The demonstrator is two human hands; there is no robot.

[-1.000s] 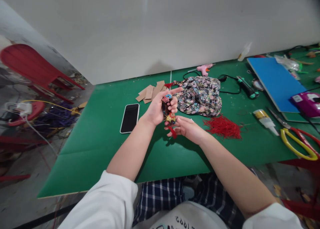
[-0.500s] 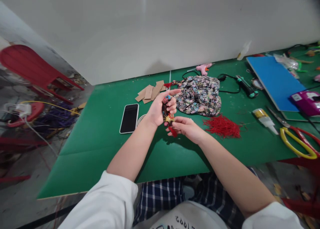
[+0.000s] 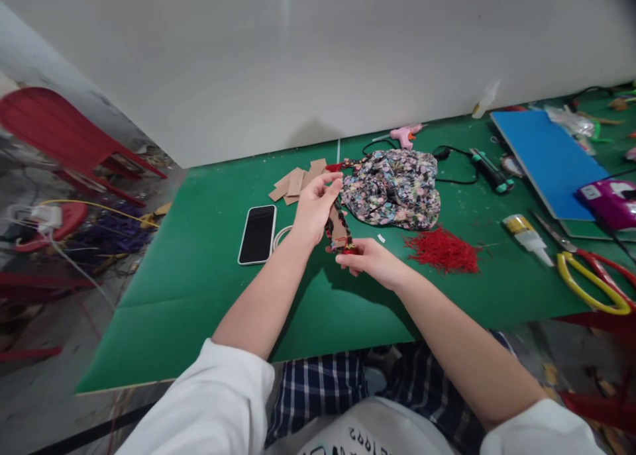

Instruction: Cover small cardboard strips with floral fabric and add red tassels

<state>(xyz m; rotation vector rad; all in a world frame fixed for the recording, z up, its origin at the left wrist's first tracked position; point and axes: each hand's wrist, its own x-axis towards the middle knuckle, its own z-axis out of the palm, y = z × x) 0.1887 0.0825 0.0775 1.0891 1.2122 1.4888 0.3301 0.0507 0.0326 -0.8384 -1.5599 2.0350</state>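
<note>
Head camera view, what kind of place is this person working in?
Probably a handicraft workbench: a green table carries a pink glue gun, floral fabric, red thread scraps and scissors. The left hand and right hand hold a small fabric-covered piece.

We saw a green table point(image 3: 199, 256) under a black-screened phone point(image 3: 258, 234) with a pale edge, tan cardboard pieces point(image 3: 297, 180) and a dark fabric point(image 3: 395, 189) printed with small pink and pale flowers. The threads point(image 3: 443, 251) were red, the glue gun point(image 3: 405, 136) pink, the board point(image 3: 546, 160) blue, the scissors point(image 3: 593, 279) yellow and red. Our sleeves point(image 3: 209, 402) were white, our trousers point(image 3: 318, 389) navy-and-white plaid.
</note>
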